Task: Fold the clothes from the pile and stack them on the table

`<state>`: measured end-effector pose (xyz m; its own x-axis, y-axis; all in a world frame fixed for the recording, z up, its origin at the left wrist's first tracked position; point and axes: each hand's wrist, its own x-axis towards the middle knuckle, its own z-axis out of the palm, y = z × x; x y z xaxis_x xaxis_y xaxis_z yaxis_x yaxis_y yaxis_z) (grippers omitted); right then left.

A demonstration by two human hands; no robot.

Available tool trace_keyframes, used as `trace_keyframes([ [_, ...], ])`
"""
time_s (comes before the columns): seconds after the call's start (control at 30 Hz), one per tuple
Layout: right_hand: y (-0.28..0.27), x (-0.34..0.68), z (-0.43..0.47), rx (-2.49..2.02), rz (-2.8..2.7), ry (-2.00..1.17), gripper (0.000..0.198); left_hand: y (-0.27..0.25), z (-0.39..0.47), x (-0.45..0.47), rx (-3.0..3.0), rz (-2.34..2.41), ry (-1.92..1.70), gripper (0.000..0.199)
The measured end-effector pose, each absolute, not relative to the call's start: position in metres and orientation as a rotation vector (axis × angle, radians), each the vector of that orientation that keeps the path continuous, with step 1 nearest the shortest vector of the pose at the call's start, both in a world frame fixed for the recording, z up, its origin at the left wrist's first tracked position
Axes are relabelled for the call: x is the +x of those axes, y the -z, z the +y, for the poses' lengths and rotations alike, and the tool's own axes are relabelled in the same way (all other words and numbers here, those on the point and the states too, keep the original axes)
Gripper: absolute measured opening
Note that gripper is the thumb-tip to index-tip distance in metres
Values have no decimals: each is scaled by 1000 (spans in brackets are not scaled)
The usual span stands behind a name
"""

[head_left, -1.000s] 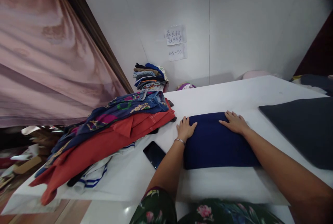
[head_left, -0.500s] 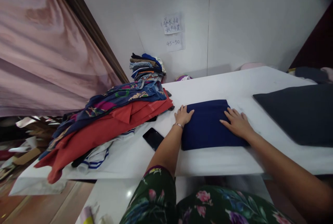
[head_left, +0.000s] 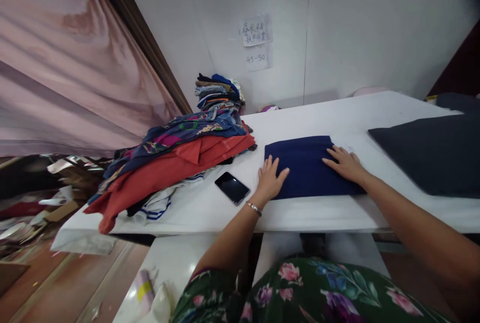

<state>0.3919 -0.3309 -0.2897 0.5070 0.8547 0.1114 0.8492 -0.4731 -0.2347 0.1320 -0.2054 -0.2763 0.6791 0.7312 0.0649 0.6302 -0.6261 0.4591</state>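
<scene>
A navy blue garment [head_left: 303, 168] lies folded into a flat rectangle on the white table. My left hand [head_left: 270, 180] rests on its left edge, fingers spread and pointing away from me, a bracelet on the wrist. At the garment's right edge, my right hand [head_left: 345, 164] lies flat with its fingers apart, the thumb and fingertips on the cloth. Neither hand grips anything. Left of my left hand, a black phone [head_left: 232, 187] lies on the table. What kind of garment the navy cloth is, I cannot tell.
Red clothing [head_left: 180, 168] and a patterned denim garment [head_left: 187, 133] are heaped on the table's left side. Behind them stands a stack of folded clothes [head_left: 217, 94]. A dark flat piece [head_left: 431, 153] covers the right side of the white table [head_left: 300, 215]. Handwritten papers [head_left: 258, 38] hang on the wall.
My left hand has slid from the garment's upper left edge toward me, down its left side. My right hand stays at the right edge. The camera view has shifted slightly.
</scene>
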Motion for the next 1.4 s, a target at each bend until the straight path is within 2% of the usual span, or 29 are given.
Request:
trace_keyframes([
  [0.13,288,358,-352,-2306,-1672,221,65,284,-235,119,2666,925,-314,70],
  [0.4,310,358,-410,-2152,-1861,126,65,282,-240,95,2681,789,-252,74],
  [0.67,322,405,-448,-2162,-1825,208,54,290,-238,80,2758,779,-395,48],
  [0.8,316,409,-441,-2175,-1870,244,61,283,-242,87,2829,802,-339,53],
  [1.03,303,411,-436,-2256,-1809,261,58,285,-246,95,2840,884,-305,63],
  [1.4,318,417,-444,-2213,-1788,263,61,288,-247,94,2884,884,-244,72],
])
